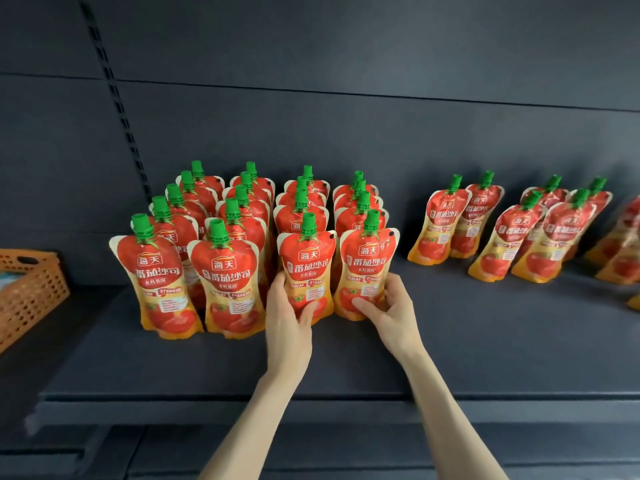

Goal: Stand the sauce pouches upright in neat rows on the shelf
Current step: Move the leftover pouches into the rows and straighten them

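The left hand (289,306) grips the lower part of one front pouch (306,268), fingers curled round its left edge and thumb on its face. The right hand (384,304) grasps the neighbour pouch (367,268) just beside it in the same way, thumb on the front and fingers round the right edge. Both pouches are upright with their bases on the shelf (450,341), green caps up and labels facing forward, and their edges are close to touching. They head the two right files of a tight block. To their left two more front pouches (159,282) (228,285) stand upright side by side, slightly nearer the shelf's front edge. Behind each front pouch more pouches (242,209) line up toward the back panel (381,133), caps rising one behind the other. Well apart to the right, a looser group of pouches (440,230) stands in pairs near the back of the shelf and looks tilted in this wide view. The ones at the far right edge (623,244) are blurred. At the left, beyond the block, an orange perforated basket (31,292) sits at the frame edge. A slotted upright (114,88) runs up the back panel above it.
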